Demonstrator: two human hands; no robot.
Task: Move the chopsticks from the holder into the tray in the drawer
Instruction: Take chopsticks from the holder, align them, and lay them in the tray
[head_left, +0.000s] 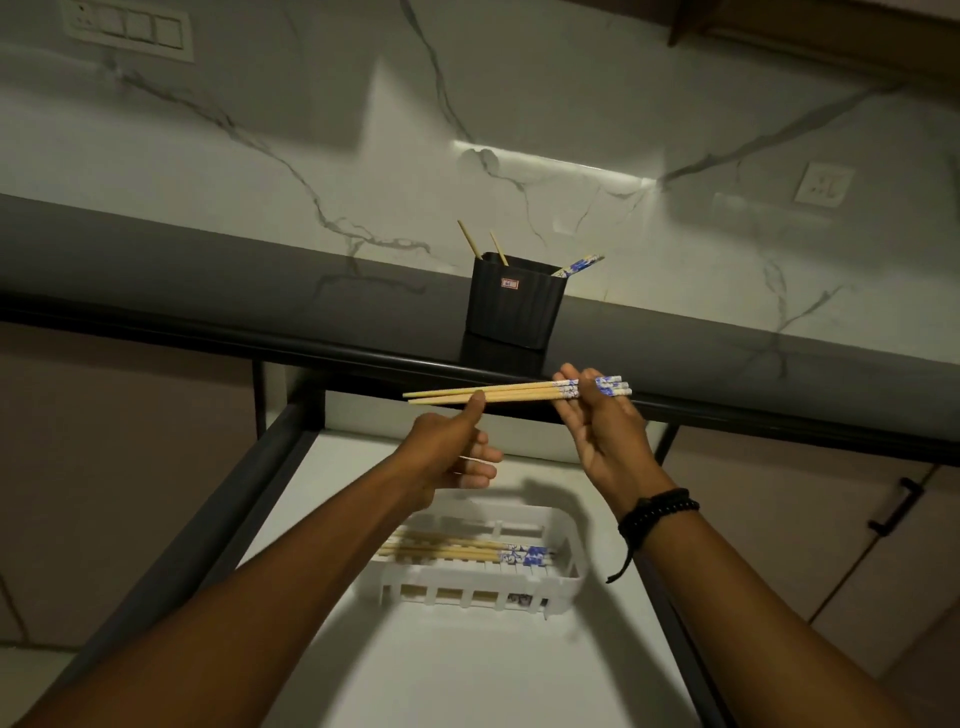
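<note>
Several chopsticks (467, 551) lie in white tray (566, 525) in open drawer (498, 670). Above, right hand (602, 436) fingers pinch a chopstick bundle (514, 392); left hand (447, 452) thumb props it, fingers curled. Far: black holder (511, 301) on counter (208, 280), 3 sticks inside.

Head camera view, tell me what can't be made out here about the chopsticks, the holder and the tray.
- Holder: its dark wall hides how many chopsticks remain inside; only a few ends poke out.
- Held chopsticks: right hand fingers cover part, so the count is unclear.
- Tray: the left forearm covers its left end.
- Holder label: too small to read.
</note>
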